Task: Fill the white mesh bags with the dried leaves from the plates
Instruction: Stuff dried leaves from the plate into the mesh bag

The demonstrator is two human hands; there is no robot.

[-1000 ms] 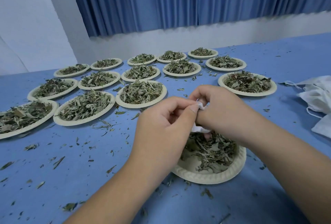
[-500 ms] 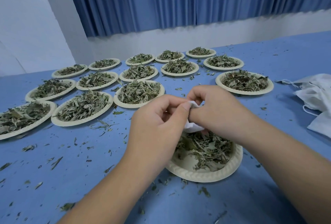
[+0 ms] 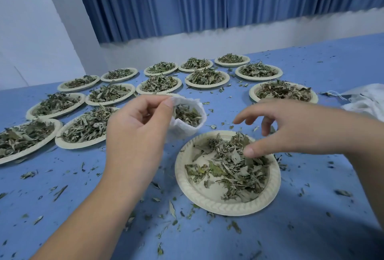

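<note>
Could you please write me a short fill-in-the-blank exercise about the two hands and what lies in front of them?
1. The left hand pinches the rim of a white mesh bag, whose mouth stands ____.
2. The right hand reaches with spread fingers over the nearest paper plate and holds ____.
3. The tablecloth is coloured ____.

Missing words: open; nothing; blue.

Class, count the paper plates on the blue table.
15 paper plates: one nearest, below the right hand; five in the far row; five in the middle row; four in the near row, one mostly hidden behind the white mesh bag.
</note>
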